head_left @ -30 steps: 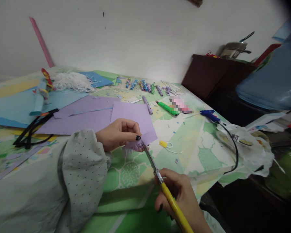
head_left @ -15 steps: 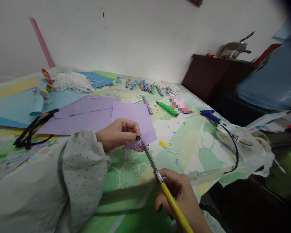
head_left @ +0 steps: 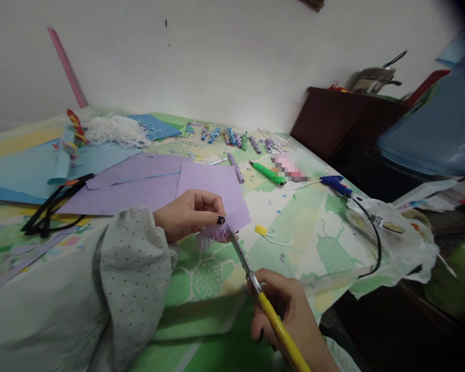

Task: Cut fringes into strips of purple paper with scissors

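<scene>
the right hand (head_left: 296,307) is gripping yellow-handled scissors (head_left: 270,309) so near the left hand (head_left: 191,214) that a slip could be nicking it, or a cut running too deep could be splitting the small purple paper piece (head_left: 216,233). the left hand is pinching that piece over the table (head_left: 306,232), in front of a larger purple sheet (head_left: 209,181); the piece is looking thin and pale, with fine, uneven strands fringing its lower edge.
</scene>
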